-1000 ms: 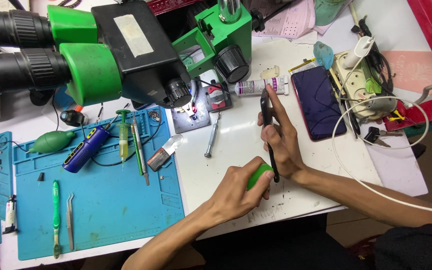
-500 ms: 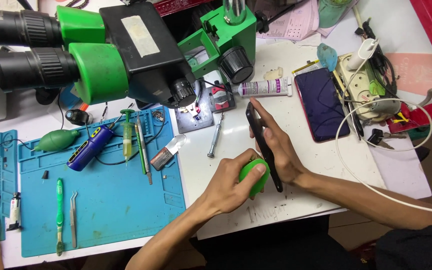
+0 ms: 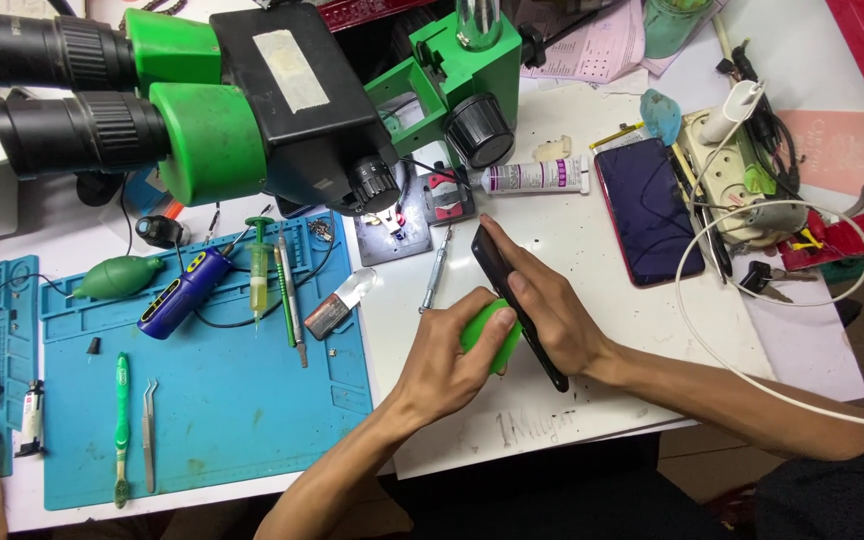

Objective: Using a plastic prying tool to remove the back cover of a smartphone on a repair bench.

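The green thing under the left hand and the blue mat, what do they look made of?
Green thing: looks like soft matt foam or rubber, with rounded edges and no glare; the left hand covers much of it, so unsure. Blue mat: probably silicone, flat, matt, with moulded compartments along its top edge.

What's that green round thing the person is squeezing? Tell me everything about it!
The green thing is a small, bright green, rounded lump that looks soft or rubbery. The left hand wraps around it, hiding its lower part. It sits over the white table, pressed against the dark phone, which the right hand holds tilted on edge.
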